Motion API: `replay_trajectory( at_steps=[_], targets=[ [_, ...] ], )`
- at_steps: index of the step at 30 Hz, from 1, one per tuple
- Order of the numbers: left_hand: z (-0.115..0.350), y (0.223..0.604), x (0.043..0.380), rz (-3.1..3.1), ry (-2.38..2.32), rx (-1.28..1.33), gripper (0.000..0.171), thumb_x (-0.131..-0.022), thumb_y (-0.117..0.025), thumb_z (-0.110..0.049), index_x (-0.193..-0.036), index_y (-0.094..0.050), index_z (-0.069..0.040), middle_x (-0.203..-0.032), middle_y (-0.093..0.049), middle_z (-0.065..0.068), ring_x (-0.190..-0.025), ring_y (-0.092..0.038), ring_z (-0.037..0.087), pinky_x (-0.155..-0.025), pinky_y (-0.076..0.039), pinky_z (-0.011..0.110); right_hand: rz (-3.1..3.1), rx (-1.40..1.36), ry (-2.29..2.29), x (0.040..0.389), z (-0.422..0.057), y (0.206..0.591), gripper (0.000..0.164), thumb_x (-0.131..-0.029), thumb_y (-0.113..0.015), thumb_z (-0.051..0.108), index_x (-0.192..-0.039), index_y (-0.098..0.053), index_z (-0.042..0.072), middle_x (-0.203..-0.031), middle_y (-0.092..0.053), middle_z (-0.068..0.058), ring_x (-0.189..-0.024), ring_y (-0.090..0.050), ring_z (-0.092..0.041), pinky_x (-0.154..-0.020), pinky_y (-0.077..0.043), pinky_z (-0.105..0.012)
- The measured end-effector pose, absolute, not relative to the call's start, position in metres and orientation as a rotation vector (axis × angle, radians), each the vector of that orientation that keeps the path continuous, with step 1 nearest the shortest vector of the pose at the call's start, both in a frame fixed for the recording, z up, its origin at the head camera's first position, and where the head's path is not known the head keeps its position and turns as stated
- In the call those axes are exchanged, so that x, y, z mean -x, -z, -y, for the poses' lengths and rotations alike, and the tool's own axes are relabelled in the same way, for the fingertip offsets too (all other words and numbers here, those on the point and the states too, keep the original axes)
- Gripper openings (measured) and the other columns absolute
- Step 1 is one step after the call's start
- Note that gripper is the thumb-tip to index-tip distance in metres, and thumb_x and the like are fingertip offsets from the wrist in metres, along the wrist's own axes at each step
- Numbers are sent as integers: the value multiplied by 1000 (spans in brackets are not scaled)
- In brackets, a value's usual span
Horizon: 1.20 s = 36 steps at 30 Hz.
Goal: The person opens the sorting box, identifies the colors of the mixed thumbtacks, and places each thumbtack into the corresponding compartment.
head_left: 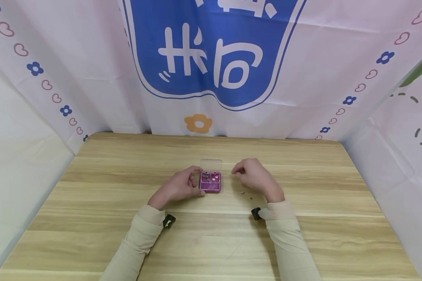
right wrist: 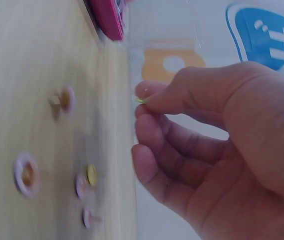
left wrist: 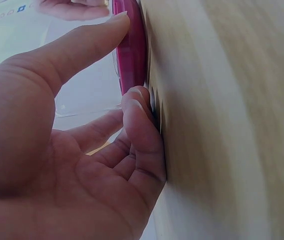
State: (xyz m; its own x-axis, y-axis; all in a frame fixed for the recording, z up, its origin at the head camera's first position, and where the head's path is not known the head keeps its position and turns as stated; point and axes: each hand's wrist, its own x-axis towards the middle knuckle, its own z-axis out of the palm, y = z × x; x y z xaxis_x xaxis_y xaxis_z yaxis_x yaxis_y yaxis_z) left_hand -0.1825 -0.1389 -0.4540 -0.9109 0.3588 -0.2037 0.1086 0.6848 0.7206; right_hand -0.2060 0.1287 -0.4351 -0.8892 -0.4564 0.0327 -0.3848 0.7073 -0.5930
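Note:
A small purple compartment box (head_left: 210,187) stands on the table with its clear lid (head_left: 211,164) raised at the back. Green bits (head_left: 206,176) lie in its back left compartment and pale pink round pieces (head_left: 215,178) in the back right one. My left hand (head_left: 178,185) holds the box from its left side, thumb at the front corner and forefinger near the back. Right of the box, my right hand (head_left: 256,176) hovers above the table. Between thumb and forefinger it pinches a tiny yellow-green piece (right wrist: 140,100), mostly hidden by the fingertips.
Several small round studs with pale rims and short posts, such as one with an orange middle (right wrist: 27,174), lie on the wooden table (head_left: 204,242) below the right hand. A yellow one (right wrist: 92,174) is among them. A printed white curtain (head_left: 102,89) hangs behind the table.

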Motion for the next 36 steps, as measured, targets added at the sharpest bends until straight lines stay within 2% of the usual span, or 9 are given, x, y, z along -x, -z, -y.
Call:
replay_trajectory(
  at_steps=[7, 14, 19, 25, 36],
  targets=[
    [139, 455, 183, -2566, -1070, -377, 79, -68, -84, -28, -135, -44, -13, -83, -59, 4, -66, -55, 17, -58, -50, 33, -2805, 749, 939, 201, -104, 437, 12, -84, -66, 4, -93, -73, 5, -85, -67, -2, -72, -56, -11, -67, -52, -28],
    [139, 453, 182, -2564, -1062, -374, 78, -68, -84, -27, -134, -44, -14, -83, -59, 5, -66, -55, 17, -58, -49, 33, -2778, 878, 901, 193, -78, 438, 15, -82, -65, 4, -95, -73, 5, -89, -67, -2, -75, -56, -9, -68, -51, -27],
    [139, 452, 182, -2562, -1066, -370, 76, -69, -83, -26, -134, -45, -14, -83, -59, 4, -66, -55, 17, -58, -48, 33, -2753, 980, 915, 189, -66, 440, 14, -81, -64, 2, -92, -72, 6, -84, -66, -2, -72, -55, -9, -63, -51, -26],
    [138, 451, 181, -2559, -1075, -372, 75, -70, -83, -26, -134, -45, -15, -83, -59, 4, -66, -55, 17, -58, -47, 33, -2746, 999, 922, 186, -61, 442, 11, -82, -65, 3, -90, -72, 7, -81, -65, -1, -66, -54, -8, -57, -49, -23],
    [138, 451, 182, -2562, -1060, -367, 76, -69, -83, -26, -134, -45, -16, -83, -59, 4, -66, -55, 17, -57, -48, 33, -2766, 1005, 912, 186, -63, 441, 11, -83, -65, 3, -90, -71, 9, -82, -67, -1, -66, -54, -8, -58, -49, -25]
  ],
)
